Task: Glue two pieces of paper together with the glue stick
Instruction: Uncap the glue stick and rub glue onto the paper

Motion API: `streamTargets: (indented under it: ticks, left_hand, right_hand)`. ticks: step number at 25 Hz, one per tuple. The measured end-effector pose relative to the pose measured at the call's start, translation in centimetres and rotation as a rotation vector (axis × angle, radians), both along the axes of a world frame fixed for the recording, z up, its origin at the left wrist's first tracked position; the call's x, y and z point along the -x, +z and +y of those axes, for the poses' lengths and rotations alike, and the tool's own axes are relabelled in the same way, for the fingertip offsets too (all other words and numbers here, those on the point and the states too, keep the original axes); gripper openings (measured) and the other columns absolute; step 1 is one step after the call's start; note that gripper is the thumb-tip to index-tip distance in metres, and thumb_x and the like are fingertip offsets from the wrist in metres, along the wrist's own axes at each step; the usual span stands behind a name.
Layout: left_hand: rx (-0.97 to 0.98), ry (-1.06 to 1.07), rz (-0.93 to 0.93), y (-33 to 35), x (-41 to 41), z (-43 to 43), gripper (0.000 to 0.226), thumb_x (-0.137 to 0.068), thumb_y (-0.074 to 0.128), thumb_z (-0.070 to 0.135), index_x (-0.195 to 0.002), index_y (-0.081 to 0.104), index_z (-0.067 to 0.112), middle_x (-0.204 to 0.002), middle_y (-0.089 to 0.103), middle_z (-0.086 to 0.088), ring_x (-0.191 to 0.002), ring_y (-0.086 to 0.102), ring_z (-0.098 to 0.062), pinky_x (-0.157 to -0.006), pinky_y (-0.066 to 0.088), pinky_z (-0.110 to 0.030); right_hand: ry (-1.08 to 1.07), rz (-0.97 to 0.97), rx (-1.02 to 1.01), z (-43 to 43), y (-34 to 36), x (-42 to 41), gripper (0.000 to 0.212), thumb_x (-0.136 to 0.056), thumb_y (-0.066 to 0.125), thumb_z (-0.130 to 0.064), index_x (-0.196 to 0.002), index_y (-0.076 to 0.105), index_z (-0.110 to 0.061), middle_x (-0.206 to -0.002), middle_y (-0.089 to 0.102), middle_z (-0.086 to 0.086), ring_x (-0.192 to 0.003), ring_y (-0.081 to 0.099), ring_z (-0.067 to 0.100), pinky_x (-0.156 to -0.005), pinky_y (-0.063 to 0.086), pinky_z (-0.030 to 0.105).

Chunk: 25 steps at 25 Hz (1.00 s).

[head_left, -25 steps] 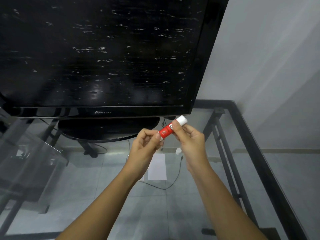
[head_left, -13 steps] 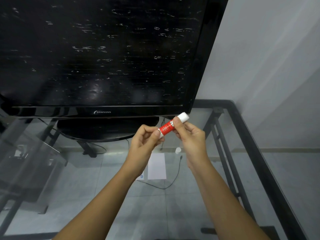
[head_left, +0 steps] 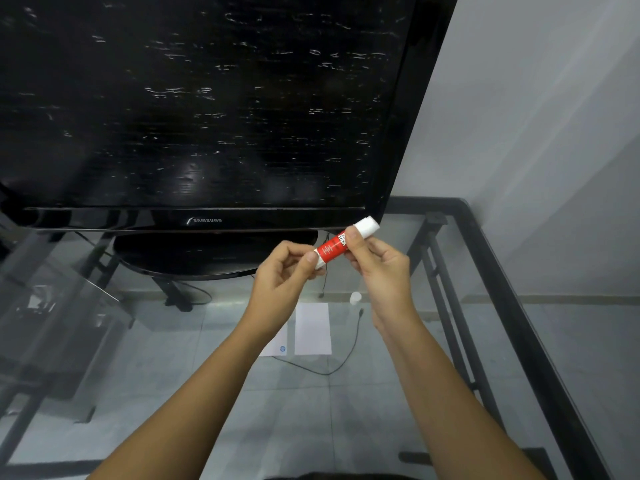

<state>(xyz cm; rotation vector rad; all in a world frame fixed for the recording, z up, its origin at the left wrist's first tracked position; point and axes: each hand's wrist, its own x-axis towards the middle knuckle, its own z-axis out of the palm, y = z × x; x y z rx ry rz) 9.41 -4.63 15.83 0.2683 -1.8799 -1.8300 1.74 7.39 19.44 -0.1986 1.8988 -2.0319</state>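
Both my hands hold a red and white glue stick (head_left: 334,247) in the air above a glass table, tilted with its white glue end up to the right. My left hand (head_left: 284,282) pinches its lower base end. My right hand (head_left: 379,275) grips the red body near the top. Below on the glass lie two white paper pieces: one plain sheet (head_left: 312,329) and another (head_left: 277,342) with a small blue mark, partly hidden by my left forearm. A small white cap (head_left: 355,297) stands on the glass beside the plain sheet.
A large black television (head_left: 207,116) on a black base (head_left: 214,252) stands close behind my hands. The glass table has a black metal frame (head_left: 502,289) along its right edge. A thin black cable (head_left: 332,365) loops near the papers. A grey wall rises at the right.
My hands and the glue stick have lifted slightly toward the television; the grip looks the same. The papers and the cap have not moved.
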Motion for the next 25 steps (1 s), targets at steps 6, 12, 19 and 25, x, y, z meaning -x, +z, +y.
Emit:
streamTargets:
  ticks: [6,12,19,25]
  left_hand:
    - [-0.015,-0.025,0.058,0.0,-0.5,-0.2,0.026,-0.079,0.070,0.023,-0.102,0.060,0.027,-0.097,0.065,0.016,-0.091,0.063,-0.006,-0.074,0.051,-0.016]
    - [-0.187,0.066,-0.030,-1.8,-1.0,-0.9,0.028,-0.079,0.069,0.026,-0.106,0.064,0.024,-0.101,0.070,0.010,-0.097,0.066,-0.016,-0.077,0.052,-0.018]
    - [-0.304,0.219,-0.209,-5.7,-3.8,-2.4,0.032,-0.078,0.068,0.034,-0.106,0.064,0.019,-0.100,0.070,-0.002,-0.089,0.068,-0.015,-0.076,0.053,-0.021]
    - [-0.375,0.265,-0.232,-7.3,-5.2,-3.1,0.019,-0.086,0.063,0.022,-0.105,0.064,0.017,-0.100,0.067,0.000,-0.085,0.068,-0.013,-0.079,0.054,-0.023]
  right_hand:
    - [0.049,0.021,0.006,-0.1,-0.2,0.0,0.042,-0.068,0.067,-0.049,-0.099,0.069,-0.021,-0.092,0.072,-0.006,-0.087,0.067,0.002,-0.079,0.051,0.014]
    - [0.198,0.101,-0.130,-1.3,-4.0,0.6,0.061,-0.072,0.055,-0.061,-0.122,0.058,-0.025,-0.122,0.063,-0.005,-0.110,0.056,0.006,-0.092,0.044,0.021]
    - [0.666,0.589,-1.028,-0.4,-16.5,0.6,0.055,-0.099,0.028,-0.036,-0.145,0.014,-0.010,-0.156,0.012,0.006,-0.143,0.008,0.021,-0.113,0.016,0.035]
    - [0.886,0.722,-1.344,0.9,-19.9,0.1,0.060,-0.098,0.026,-0.040,-0.146,0.004,-0.011,-0.158,0.000,0.003,-0.144,-0.004,0.023,-0.115,0.006,0.042]
